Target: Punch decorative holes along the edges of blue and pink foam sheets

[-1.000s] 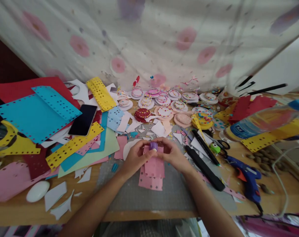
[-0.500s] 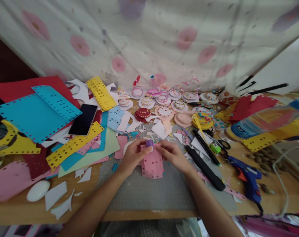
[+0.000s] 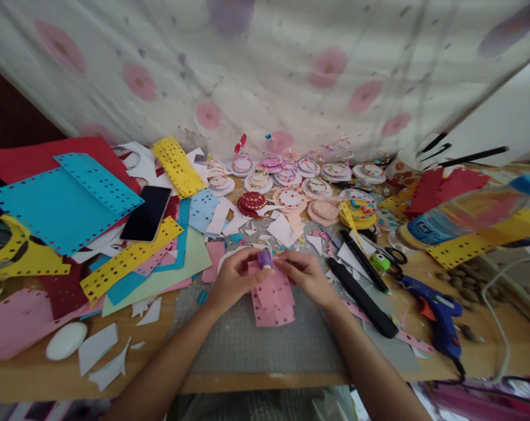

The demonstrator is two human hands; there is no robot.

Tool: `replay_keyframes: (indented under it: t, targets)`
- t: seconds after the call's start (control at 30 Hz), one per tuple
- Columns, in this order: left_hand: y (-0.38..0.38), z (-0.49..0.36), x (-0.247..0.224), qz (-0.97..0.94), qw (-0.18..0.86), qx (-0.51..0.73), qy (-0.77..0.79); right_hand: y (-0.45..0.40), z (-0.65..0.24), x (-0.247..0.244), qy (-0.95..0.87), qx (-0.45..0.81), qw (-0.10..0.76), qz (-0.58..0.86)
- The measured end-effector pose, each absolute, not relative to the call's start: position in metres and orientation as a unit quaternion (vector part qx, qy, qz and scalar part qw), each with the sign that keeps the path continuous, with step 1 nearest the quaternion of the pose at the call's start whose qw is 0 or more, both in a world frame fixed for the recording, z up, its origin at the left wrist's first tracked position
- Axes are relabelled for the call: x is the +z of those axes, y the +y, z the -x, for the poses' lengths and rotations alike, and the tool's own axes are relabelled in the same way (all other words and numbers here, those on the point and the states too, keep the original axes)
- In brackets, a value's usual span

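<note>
A small purple punch (image 3: 265, 259) is held by my left hand (image 3: 236, 279), its thumb and fingers closed round it at the top edge of a pink paper (image 3: 274, 301). The paper has star-shaped holes and hangs over the grey cutting mat (image 3: 265, 351). On the paper's upper right side, the fingers of my right hand (image 3: 306, 275) are pinched on its edge. Part of a white round piece shows behind my left hand.
Small decorated paper hats (image 3: 290, 199) stand at the back. Coloured papers and a phone (image 3: 146, 213) lie left. To the right are a black pen-like tool (image 3: 363, 299), scissors (image 3: 396, 255), a blue glue gun (image 3: 442, 316) and a bottle (image 3: 457, 217).
The pink paper has shifted down and slightly right, with its layers spread further apart. The purple punch has tilted and shows more of its body between my fingers.
</note>
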State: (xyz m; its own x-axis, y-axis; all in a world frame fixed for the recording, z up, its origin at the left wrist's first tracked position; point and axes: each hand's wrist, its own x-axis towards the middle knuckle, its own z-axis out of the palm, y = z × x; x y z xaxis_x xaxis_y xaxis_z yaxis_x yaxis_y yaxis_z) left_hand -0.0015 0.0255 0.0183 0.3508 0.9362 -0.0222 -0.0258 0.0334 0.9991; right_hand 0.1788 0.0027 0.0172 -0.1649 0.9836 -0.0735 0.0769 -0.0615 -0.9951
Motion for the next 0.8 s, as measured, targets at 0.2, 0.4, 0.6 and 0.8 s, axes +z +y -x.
replay_keyframes:
  t: [0.2, 0.4, 0.6, 0.8]
  targets:
    - [0.0279, 0.0064, 0.0186, -0.559, 0.609, 0.398, 0.398, 0.0012, -0.1776, 0.0187, -0.519, 0.541, 0.437, 0.497]
    - [0.0282, 0.0074, 0.0182, -0.587, 0.599, 0.394, 0.376, 0.0019, -0.1758, 0.0187, -0.525, 0.529, 0.446, 0.496]
    - [0.0274, 0.0077, 0.0166, -0.571, 0.605, 0.399, 0.385, 0.0016, -0.1759, 0.0195, -0.528, 0.515, 0.449, 0.504]
    - [0.0260, 0.0065, 0.0158, -0.569, 0.598, 0.408, 0.390, 0.0017, -0.1766, 0.0184, -0.528, 0.508, 0.453, 0.507]
